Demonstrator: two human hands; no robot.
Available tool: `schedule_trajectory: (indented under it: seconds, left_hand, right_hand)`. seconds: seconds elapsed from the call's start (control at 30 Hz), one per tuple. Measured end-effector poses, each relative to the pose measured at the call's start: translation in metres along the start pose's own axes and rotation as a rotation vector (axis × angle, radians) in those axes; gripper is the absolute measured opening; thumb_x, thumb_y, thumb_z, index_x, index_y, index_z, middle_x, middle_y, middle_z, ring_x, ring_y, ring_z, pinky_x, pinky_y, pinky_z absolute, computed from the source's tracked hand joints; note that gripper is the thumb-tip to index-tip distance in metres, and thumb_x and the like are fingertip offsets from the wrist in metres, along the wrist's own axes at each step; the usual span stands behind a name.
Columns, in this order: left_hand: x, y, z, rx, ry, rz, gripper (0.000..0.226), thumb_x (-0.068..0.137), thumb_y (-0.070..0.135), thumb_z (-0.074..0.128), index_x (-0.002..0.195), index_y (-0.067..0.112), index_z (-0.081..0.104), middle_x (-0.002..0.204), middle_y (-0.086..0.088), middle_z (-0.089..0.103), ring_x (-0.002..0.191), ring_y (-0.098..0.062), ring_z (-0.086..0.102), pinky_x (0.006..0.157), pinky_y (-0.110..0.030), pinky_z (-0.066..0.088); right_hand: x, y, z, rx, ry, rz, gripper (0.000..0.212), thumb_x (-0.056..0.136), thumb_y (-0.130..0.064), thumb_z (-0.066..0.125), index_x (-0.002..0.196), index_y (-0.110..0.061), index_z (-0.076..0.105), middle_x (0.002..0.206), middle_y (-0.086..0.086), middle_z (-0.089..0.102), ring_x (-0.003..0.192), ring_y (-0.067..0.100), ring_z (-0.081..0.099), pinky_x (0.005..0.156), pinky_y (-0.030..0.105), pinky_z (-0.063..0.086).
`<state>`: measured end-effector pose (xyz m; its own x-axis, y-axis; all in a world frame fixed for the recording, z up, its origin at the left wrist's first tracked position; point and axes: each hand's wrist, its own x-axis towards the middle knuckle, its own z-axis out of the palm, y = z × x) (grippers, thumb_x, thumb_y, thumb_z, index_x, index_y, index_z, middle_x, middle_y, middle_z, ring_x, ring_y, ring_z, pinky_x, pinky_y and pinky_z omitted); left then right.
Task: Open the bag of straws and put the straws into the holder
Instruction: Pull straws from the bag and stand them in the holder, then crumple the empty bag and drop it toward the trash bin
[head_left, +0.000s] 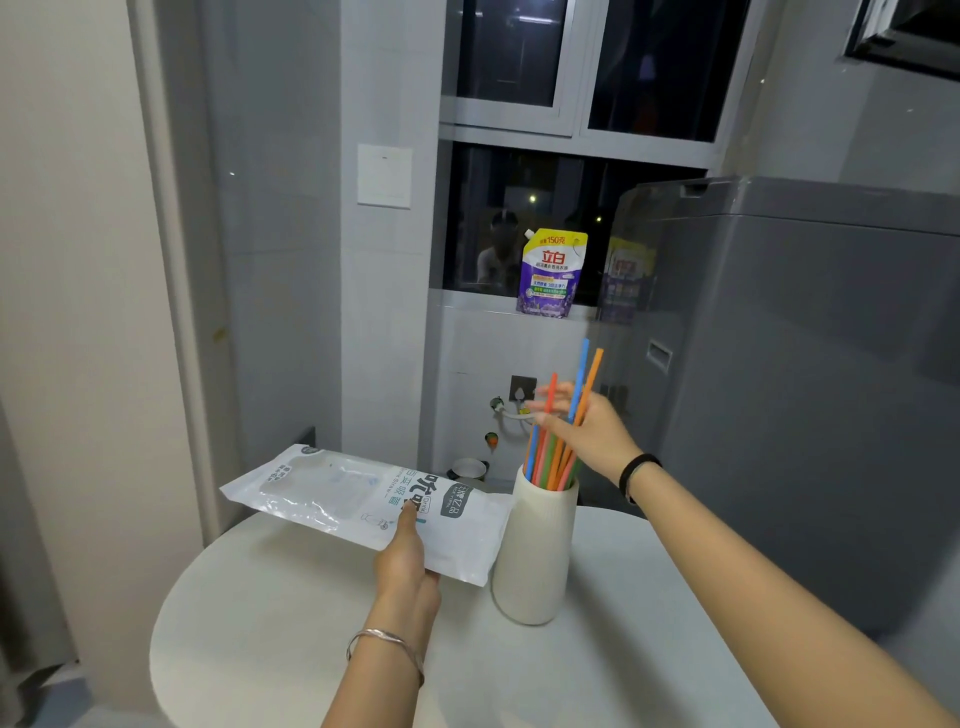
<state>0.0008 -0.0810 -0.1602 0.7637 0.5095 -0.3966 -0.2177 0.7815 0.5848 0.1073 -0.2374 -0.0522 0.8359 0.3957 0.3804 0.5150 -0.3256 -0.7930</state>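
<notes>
head view, late loading step. the pale ribbed holder (535, 561) stands upright on the round white worktop (311, 649), with a bunch of coloured straws (550, 457) already standing in its mouth. the right grip (587, 431), a bare hand, reaches in from the right at the upper part of the bunch. its fingers (548, 395) are straight and spread, touching the straws, with no finger seen curled round them. a blue straw (583, 374) and an orange straw (595, 374) stand higher than the rest and cross in front of this hand. the left grip (405, 566) pinches the near edge of the white straw bag (332, 493), thumb on top, holding it raised above the worktop, its right end just beside the holder. the bag looks flat and largely emptied (what remains inside cannot be made out). judged step: settling the last straws into the holder, so the task is close to done. the next move calls for letting the two tall straws slide down level with the bunch without tipping the narrow-necked holder, then setting the bag aside. a detergent pouch (551, 273) stands on the window sill behind.
</notes>
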Motion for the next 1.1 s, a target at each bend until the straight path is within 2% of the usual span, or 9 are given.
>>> schedule_trajectory:
  seconds: [0.1,0.17,0.3,0.4,0.5,0.7,0.9,1.03,1.1]
  left_hand:
    - [0.001,0.002,-0.001,-0.002,-0.001,0.003,0.033,0.095,0.017,0.055,0.127,0.011,0.052,0.111,-0.007,0.062,0.077,-0.017,0.061,0.082,-0.040,0.051]
    - [0.002,0.002,-0.001,0.002,-0.002,0.001,0.034,0.095,0.017,0.056,0.128,0.011,0.053,0.106,-0.005,0.064,0.078,-0.017,0.061,0.082,-0.041,0.051]
    - [0.000,0.001,0.000,-0.001,0.002,-0.001,0.036,0.095,0.017,0.056,0.130,0.009,0.052,0.106,-0.006,0.064,0.077,-0.017,0.060,0.087,-0.041,0.049]
    - [-0.001,0.001,0.000,0.001,0.004,0.000,0.037,0.095,0.017,0.056,0.131,0.009,0.052,0.115,-0.010,0.061,0.077,-0.017,0.060,0.089,-0.041,0.048]
    - [-0.002,0.001,0.000,0.001,0.003,0.001,0.038,0.095,0.017,0.056,0.131,0.009,0.052,0.122,-0.011,0.062,0.083,-0.022,0.062,0.090,-0.041,0.048]
    - [-0.005,0.005,0.000,-0.007,-0.001,0.001,0.035,0.095,0.017,0.056,0.129,0.011,0.053,0.130,-0.011,0.061,0.089,-0.024,0.062,0.088,-0.041,0.048]
    - [-0.009,0.007,-0.001,0.004,-0.016,-0.027,0.039,0.094,0.020,0.057,0.131,0.009,0.052,0.121,-0.011,0.062,0.078,-0.017,0.062,0.075,-0.038,0.053]
    - [-0.013,0.008,0.000,0.005,-0.060,-0.030,0.039,0.094,0.022,0.058,0.131,0.011,0.052,0.120,-0.011,0.063,0.085,-0.022,0.063,0.083,-0.041,0.053]
    - [-0.015,0.010,0.000,0.004,-0.097,-0.029,0.038,0.093,0.027,0.059,0.128,0.013,0.053,0.120,-0.009,0.065,0.086,-0.020,0.064,0.086,-0.041,0.051]
  right_hand:
    - [0.005,-0.017,-0.012,0.078,0.173,-0.108,0.066,0.083,-0.014,0.067,0.138,-0.024,0.033,0.119,-0.007,0.057,0.108,0.007,0.054,0.086,0.025,0.051]
    - [0.011,-0.029,-0.020,0.019,0.213,-0.206,0.068,0.087,-0.014,0.062,0.142,-0.032,0.025,0.133,-0.006,0.051,0.123,0.007,0.045,0.091,0.022,0.042]
    - [0.010,-0.025,-0.018,-0.345,0.057,-0.209,0.047,0.098,-0.024,0.040,0.144,-0.027,0.031,0.147,0.002,0.041,0.133,0.019,0.041,0.103,0.032,0.038]
    - [-0.001,-0.006,-0.007,-0.608,-0.108,-0.060,0.052,0.097,-0.040,0.037,0.146,-0.023,0.028,0.148,0.006,0.040,0.136,0.027,0.037,0.108,0.042,0.036]
    - [-0.008,0.005,-0.002,-0.760,-0.224,-0.035,0.059,0.094,-0.049,0.038,0.145,-0.022,0.028,0.153,0.003,0.033,0.142,0.023,0.025,0.116,0.045,0.018]
    - [-0.006,-0.001,-0.007,-0.629,-0.034,-0.128,0.073,0.089,-0.057,0.040,0.149,-0.028,0.011,0.159,-0.003,0.015,0.144,0.021,0.014,0.115,0.046,0.012]
    - [-0.016,0.014,0.005,-0.758,-0.147,-0.062,0.058,0.093,-0.052,0.038,0.145,-0.028,0.027,0.153,-0.002,0.031,0.140,0.017,0.029,0.111,0.040,0.033]
    - [-0.021,0.011,0.008,-0.797,0.000,-0.139,0.052,0.095,-0.050,0.035,0.144,-0.032,0.030,0.155,-0.001,0.027,0.142,0.020,0.026,0.115,0.042,0.021]
    - [-0.025,0.010,0.011,-0.837,-0.042,-0.136,0.049,0.096,-0.047,0.035,0.143,-0.033,0.034,0.156,0.000,0.026,0.142,0.019,0.023,0.117,0.041,0.015]
